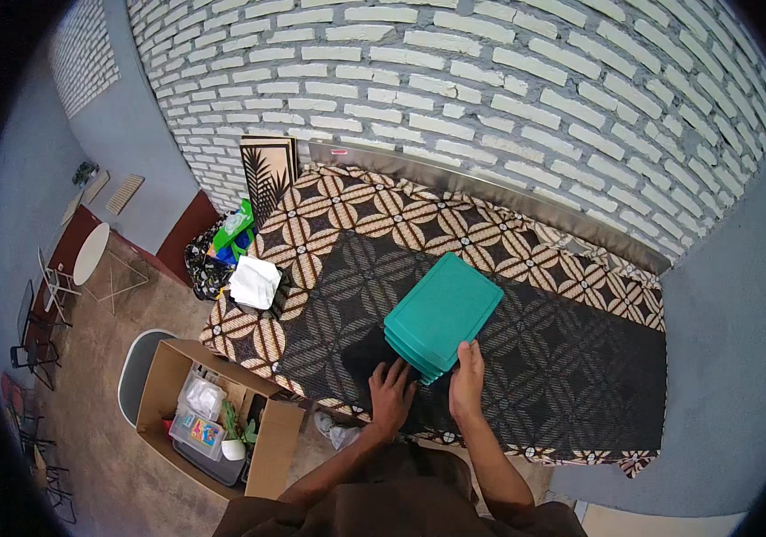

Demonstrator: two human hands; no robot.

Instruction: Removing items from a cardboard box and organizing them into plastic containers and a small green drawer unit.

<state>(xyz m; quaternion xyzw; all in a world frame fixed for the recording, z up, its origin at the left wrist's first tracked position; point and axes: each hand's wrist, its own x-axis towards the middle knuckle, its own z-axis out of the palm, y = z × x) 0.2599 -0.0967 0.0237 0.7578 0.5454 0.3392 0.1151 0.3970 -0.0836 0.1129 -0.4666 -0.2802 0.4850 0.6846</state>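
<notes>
A stack of several teal plastic lids or trays lies before me, over a dark mesh cloth on the table with a patterned cover. My right hand holds the stack at its near right corner, thumb along the side. At its near left edge, my left hand has its fingers spread and bent, low by the cloth; whether the fingertips touch the stack I cannot tell. The underside of the stack is hidden.
An open cardboard box with plastic containers and a small potted plant stands left of the table. White sheets or cloths lie at the table's left end, beside bags. A white brick wall rises behind.
</notes>
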